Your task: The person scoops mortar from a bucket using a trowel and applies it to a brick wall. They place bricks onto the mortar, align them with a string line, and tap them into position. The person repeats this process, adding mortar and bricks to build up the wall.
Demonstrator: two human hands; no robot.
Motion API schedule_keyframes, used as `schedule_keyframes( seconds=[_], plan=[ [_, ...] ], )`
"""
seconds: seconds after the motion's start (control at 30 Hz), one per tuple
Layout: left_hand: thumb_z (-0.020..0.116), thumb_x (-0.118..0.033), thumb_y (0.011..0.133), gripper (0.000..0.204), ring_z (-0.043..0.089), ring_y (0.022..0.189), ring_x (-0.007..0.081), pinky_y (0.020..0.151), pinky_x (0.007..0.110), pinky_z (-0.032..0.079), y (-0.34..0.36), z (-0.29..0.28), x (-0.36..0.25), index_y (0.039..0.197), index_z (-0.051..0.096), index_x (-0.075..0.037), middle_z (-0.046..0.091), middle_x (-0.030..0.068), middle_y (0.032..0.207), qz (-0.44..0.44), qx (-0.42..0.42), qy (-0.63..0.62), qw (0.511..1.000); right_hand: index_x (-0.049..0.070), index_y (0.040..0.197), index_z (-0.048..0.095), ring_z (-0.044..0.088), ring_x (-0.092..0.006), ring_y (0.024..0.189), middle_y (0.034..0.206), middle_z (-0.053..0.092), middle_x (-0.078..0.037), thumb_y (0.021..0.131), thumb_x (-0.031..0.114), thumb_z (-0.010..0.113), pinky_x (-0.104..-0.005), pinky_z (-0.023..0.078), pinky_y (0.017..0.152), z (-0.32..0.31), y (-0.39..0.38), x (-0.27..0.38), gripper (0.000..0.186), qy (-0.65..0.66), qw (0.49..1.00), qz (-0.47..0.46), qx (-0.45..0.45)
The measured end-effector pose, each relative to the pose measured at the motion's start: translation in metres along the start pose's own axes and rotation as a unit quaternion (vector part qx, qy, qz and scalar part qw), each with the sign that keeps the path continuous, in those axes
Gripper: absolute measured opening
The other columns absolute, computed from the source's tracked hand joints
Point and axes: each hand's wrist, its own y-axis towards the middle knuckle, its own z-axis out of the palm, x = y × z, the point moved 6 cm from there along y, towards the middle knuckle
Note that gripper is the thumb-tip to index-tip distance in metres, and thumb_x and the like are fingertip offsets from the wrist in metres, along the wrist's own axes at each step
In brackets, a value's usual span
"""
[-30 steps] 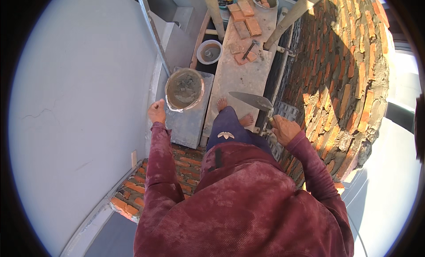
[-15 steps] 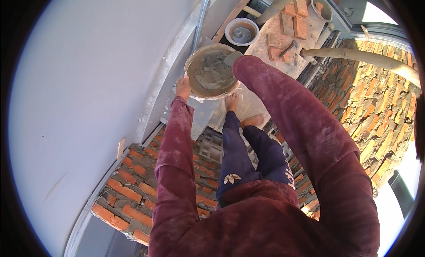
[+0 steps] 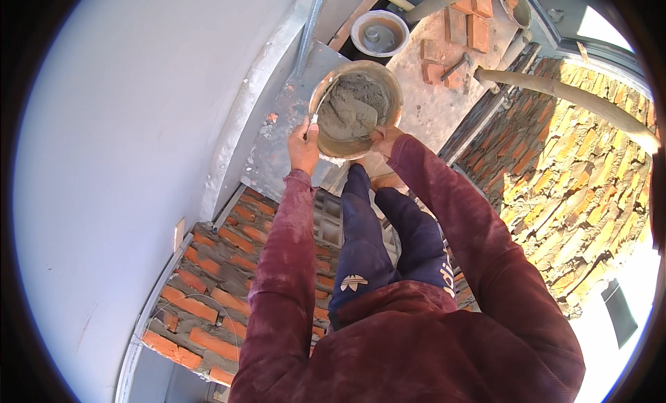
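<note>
My left hand (image 3: 303, 145) is closed on the near left rim of a round bucket (image 3: 394, 104) full of grey wet mortar (image 3: 357, 90). My right hand (image 3: 383, 140) grips a trowel at the bucket's near right side; the blade (image 3: 350, 120) lies in the mortar, and most of the handle is hidden by my fingers. My bare feet are partly visible beneath the bucket, on a board (image 3: 427, 111).
Red bricks (image 3: 477, 34) and a hammer (image 3: 458, 68) lie on the board, near a white bucket (image 3: 378, 18) and another bucket (image 3: 517, 4). A bamboo pole (image 3: 555, 87) crosses over brickwork at right (image 3: 555, 195). More brickwork (image 3: 198, 306) is at lower left, beside a white wall (image 3: 125, 160).
My left hand has come onto the bucket and moved right with it. My right hand has brought the trowel from beside my leg into the mortar. The view has also shifted.
</note>
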Motion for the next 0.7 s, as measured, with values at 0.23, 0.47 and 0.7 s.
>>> schedule_keyframes(
  seconds=[0.23, 0.47, 0.7],
  plan=[
    [0.058, -0.023, 0.096, 0.044, 0.058, 0.106, 0.0206, 0.094, 0.031, 0.043, -0.021, 0.019, -0.006, 0.128, 0.054, 0.007, 0.062, 0.0156, 0.117, -0.027, 0.025, -0.026, 0.999, -0.006, 0.115, 0.057, 0.059, -0.0170, 0.083, 0.089, 0.060, -0.010, 0.070, 0.001, 0.067, -0.0301, 0.048, 0.073, 0.007, -0.010, -0.014, 0.046, 0.076, 0.988, -0.129, -0.044],
    [0.054, -0.026, 0.098, 0.047, 0.054, 0.112, 0.0184, 0.096, 0.030, 0.041, 0.006, 0.001, 0.010, 0.132, 0.051, 0.005, 0.058, 0.0136, 0.127, -0.110, 0.005, -0.076, 0.991, 0.000, 0.131, 0.053, 0.056, -0.0278, 0.116, 0.117, 0.061, -0.022, 0.066, 0.006, 0.071, -0.0320, 0.041, 0.099, 0.023, -0.003, -0.056, 0.067, 0.136, 0.979, -0.152, -0.011],
    [0.031, -0.046, 0.103, 0.055, 0.050, 0.114, 0.0191, 0.098, 0.034, 0.038, 0.021, -0.044, 0.058, 0.132, 0.050, -0.003, 0.057, 0.0057, 0.125, -0.237, -0.025, -0.200, 0.950, 0.004, 0.130, 0.056, 0.024, -0.0326, 0.143, 0.137, 0.048, -0.027, 0.059, 0.015, 0.078, -0.0408, 0.004, 0.119, 0.035, -0.030, -0.040, 0.075, 0.063, 0.978, -0.196, -0.035]
  ],
)
